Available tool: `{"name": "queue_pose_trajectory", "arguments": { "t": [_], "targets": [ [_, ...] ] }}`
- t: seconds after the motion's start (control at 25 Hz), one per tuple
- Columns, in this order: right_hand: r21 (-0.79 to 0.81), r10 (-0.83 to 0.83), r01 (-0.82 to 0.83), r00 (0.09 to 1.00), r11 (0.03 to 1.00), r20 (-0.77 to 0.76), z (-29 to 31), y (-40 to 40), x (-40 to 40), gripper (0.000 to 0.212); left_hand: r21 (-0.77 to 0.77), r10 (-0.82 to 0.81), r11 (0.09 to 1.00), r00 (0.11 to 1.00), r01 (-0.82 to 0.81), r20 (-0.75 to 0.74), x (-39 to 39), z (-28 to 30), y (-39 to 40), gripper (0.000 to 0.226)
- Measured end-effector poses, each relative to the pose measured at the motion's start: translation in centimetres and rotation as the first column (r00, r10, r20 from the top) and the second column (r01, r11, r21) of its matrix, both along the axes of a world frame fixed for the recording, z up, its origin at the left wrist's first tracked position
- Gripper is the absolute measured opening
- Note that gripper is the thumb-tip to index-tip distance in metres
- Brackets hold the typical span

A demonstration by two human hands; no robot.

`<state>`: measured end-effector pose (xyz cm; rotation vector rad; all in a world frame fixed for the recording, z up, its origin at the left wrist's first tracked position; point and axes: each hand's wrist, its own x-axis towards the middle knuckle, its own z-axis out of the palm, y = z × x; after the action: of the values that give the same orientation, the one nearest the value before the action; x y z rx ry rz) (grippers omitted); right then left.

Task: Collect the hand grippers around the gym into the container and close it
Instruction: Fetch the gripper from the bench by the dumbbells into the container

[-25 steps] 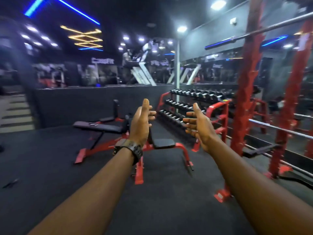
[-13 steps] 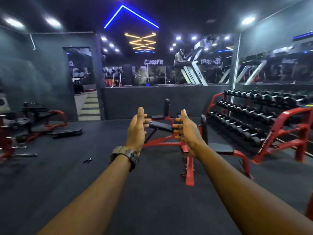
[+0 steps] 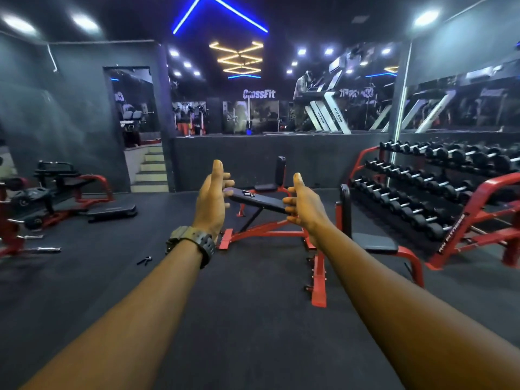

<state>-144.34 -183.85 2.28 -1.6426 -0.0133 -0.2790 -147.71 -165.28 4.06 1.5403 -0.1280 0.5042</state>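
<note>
Two bare hands are held out ahead, palms facing each other: the left hand, a watch on its wrist, and the right hand, both spread wide and holding nothing. One hand gripper is seen lying on the dark floor to the left; another small gripper appears to rest on the tilted bench pad. No container is seen.

Red-framed incline bench beside dumbbell rack, dark rubber floor
</note>
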Motion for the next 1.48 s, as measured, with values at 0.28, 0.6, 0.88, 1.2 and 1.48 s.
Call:
{"name": "queue_pose_trajectory", "arguments": {
  "t": [0.28,0.6,0.88,1.2,1.48],
  "targets": [
    [-0.032,0.034,-0.035,0.999,0.999,-0.037,-2.3,3.2,13.3,0.052,0.048,0.009,0.999,0.999,-0.007,-0.054,13.4,-3.0,2.0,0.080],
    [-0.030,0.002,-0.004,0.997,1.000,-0.083,-2.0,9.5,34.5,0.065,0.118,-0.052,0.991,0.990,0.068,-0.134,35.7,-4.4,9.3,0.066],
    [-0.034,0.006,-0.010,0.994,0.999,-0.113,-4.9,10.4,54.4,0.067,0.135,-0.070,0.987,0.992,0.085,-0.109,55.3,-6.3,8.7,0.075],
    [0.006,0.042,-0.042,0.986,0.999,-0.161,-7.0,8.6,80.1,0.064,0.087,-0.033,0.995,0.986,0.048,-0.163,80.4,-7.4,7.9,0.074],
    [-0.045,0.039,-0.049,0.978,0.998,-0.205,-9.6,10.5,101.7,0.062,0.083,-0.036,0.995,0.989,0.048,-0.140,102.4,-10.5,9.5,0.068]
  ]
}}
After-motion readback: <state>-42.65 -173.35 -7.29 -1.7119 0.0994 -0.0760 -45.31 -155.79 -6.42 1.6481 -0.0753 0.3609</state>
